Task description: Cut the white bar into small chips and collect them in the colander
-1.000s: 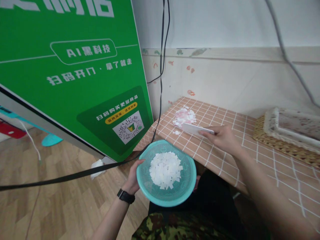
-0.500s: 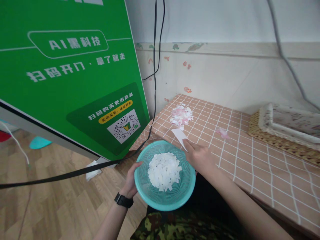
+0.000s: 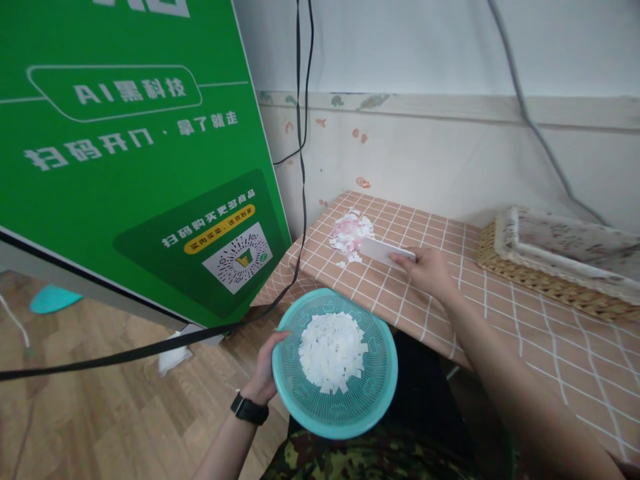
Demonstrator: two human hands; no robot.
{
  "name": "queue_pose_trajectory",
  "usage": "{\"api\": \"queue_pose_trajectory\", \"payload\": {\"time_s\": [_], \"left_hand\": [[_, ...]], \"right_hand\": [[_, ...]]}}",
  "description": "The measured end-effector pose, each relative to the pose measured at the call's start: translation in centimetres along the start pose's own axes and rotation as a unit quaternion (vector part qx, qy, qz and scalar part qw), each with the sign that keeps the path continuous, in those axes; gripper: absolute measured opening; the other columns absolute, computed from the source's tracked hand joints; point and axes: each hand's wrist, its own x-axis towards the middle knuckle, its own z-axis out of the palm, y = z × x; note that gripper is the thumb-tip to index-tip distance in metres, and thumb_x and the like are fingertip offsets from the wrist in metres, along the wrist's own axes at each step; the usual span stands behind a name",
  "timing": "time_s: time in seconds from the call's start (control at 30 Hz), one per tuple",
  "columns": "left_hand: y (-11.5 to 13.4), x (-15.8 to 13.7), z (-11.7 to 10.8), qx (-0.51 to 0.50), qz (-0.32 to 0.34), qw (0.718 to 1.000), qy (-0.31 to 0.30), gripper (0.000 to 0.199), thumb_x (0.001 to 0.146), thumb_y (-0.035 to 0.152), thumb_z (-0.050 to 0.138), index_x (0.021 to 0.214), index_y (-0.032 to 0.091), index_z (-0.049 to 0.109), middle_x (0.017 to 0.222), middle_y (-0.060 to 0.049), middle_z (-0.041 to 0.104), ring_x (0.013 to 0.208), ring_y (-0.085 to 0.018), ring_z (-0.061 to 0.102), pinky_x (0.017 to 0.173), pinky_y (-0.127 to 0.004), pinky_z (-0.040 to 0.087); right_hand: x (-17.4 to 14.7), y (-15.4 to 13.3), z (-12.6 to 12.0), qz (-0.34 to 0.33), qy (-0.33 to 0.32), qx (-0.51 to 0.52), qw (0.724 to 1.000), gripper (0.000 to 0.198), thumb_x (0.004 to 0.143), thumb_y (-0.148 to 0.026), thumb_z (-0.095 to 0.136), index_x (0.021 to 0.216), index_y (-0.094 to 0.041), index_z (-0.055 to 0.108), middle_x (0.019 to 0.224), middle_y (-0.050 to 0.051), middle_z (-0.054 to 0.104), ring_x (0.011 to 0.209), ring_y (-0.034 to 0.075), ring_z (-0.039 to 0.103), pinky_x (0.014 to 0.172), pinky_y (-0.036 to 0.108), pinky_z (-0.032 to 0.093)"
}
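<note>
One turquoise basket [image 3: 340,430]: left side gripped by the left hand [image 3: 267,367], thumb over the rim. One heap of white scraps [image 3: 333,351]: loose, inside the basket; much as half a second ago. One pile of pink and white scraps [image 3: 350,232]: beyond the basket, on the checked table [image 3: 420,227]. One flat white card [image 3: 380,252]: beyond the basket and to its right, pinched between thumb and fingers of the right hand [image 3: 427,270]. One wicker tray [image 3: 555,280]: far to the basket's right.

Changes: the card, then slanting close by the basket's rim, now stands on edge at the pile's right side. One pink scrap, then lying farther right on the table, is out of view, perhaps behind the right hand. Bearing, as judged: work is back at the pile, which lies wholly outside the basket.
</note>
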Motion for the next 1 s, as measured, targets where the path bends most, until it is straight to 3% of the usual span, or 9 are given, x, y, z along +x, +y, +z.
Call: {"api": "queue_pose_trajectory", "payload": {"time_s": [0.13,0.53,0.67,0.77,1.0], "left_hand": [[0.7,-0.3,-0.4,-0.004,0.010,1.000,0.021,0.014,0.074,0.023,0.061,0.073,0.010,0.066,0.066,-0.007,0.070,0.055,-0.017,0.063,0.056,-0.027,0.052],[1.3,-0.4,-0.6,-0.017,0.009,1.000,0.023,0.015,0.074,0.022,0.061,0.075,0.009,0.067,0.069,-0.008,0.071,0.059,-0.017,0.064,0.060,-0.027,0.053],[1.4,-0.3,-0.7,-0.011,0.008,1.000,0.025,0.016,0.075,0.023,0.060,0.076,0.008,0.067,0.069,-0.008,0.071,0.059,-0.017,0.064,0.060,-0.028,0.053],[1.4,-0.3,-0.7,-0.010,0.017,0.999,0.036,0.014,0.074,0.022,0.061,0.075,0.009,0.067,0.068,-0.007,0.070,0.058,-0.016,0.064,0.059,-0.027,0.053],[1.5,-0.4,-0.2,-0.009,0.024,0.999,0.045,0.012,0.074,0.021,0.062,0.075,0.010,0.067,0.070,-0.007,0.071,0.059,-0.016,0.064,0.060,-0.027,0.053]], "right_hand": [[1.2,0.9,-0.9,-0.007,-0.066,0.033,0.997,0.045,0.075,-0.055,0.054,0.069,-0.013,0.069,0.051,0.001,0.054,0.044,0.011,0.041,0.042,0.025,0.028],[3.4,1.1,-1.8,-0.012,-0.117,0.063,0.991,0.041,0.068,-0.054,0.062,0.057,-0.014,0.064,0.049,0.000,0.050,0.045,0.010,0.041,0.042,0.025,0.028],[3.3,1.2,-2.2,0.021,-0.089,0.109,0.990,0.040,0.067,-0.053,0.063,0.062,-0.013,0.066,0.049,0.001,0.052,0.046,0.011,0.043,0.043,0.025,0.030],[3.7,1.1,-1.8,0.015,-0.069,0.088,0.994,0.041,0.070,-0.053,0.061,0.060,-0.013,0.064,0.046,0.000,0.048,0.043,0.010,0.039,0.042,0.025,0.027],[4.0,2.0,-1.2,0.010,-0.120,0.101,0.987,0.041,0.064,-0.054,0.066,0.059,-0.013,0.065,0.052,0.001,0.053,0.047,0.011,0.044,0.043,0.024,0.031]]}}
